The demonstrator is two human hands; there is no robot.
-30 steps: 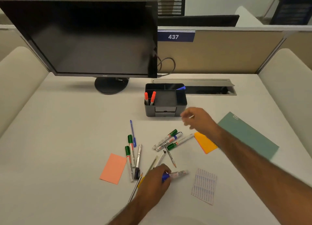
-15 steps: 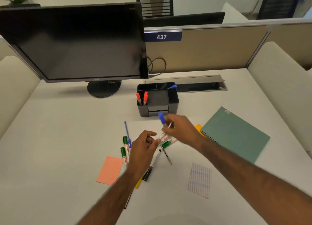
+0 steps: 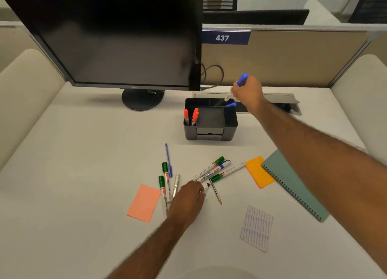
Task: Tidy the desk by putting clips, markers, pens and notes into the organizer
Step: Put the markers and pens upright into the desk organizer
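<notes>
Blue-capped and tilted, a whiteboard marker [image 3: 236, 87] is pinched in the right hand [image 3: 247, 93], cap up, its pale lower end just over the back right compartment of the black organizer [image 3: 210, 130]; the fingers hide the middle of the barrel. Another blue cap [image 3: 231, 105] already pokes out of that compartment, and two orange-capped markers [image 3: 191, 116] stand in the front left one. The organizer's deeper pockets are too dark to read.

The left hand [image 3: 188, 199] lies palm-down on the white desk [image 3: 62, 174], fingers curled over the scattered pens. Whether it actually grips anything cannot be told (its fingertips cover the spot where several barrels meet). A black-tipped pen [image 3: 207, 187] pokes out just beyond its knuckles.

Loose on the desk: two green-capped markers [image 3: 164, 180] side by side left of the hand, a clear pen [image 3: 175, 185] beside them, a blue pen [image 3: 168, 160] further back, and a fan of three markers [image 3: 217, 171] toward the right, with a thin orange-tipped pen [image 3: 215, 192] below them. A salmon note [image 3: 144, 203], an orange note [image 3: 258, 172] and a lined slip [image 3: 257, 228] lie flat; the orange note touches a teal spiral notebook [image 3: 293, 184], partly under the right forearm. A dark monitor [image 3: 117, 37] stands behind, cut off at the top.
</notes>
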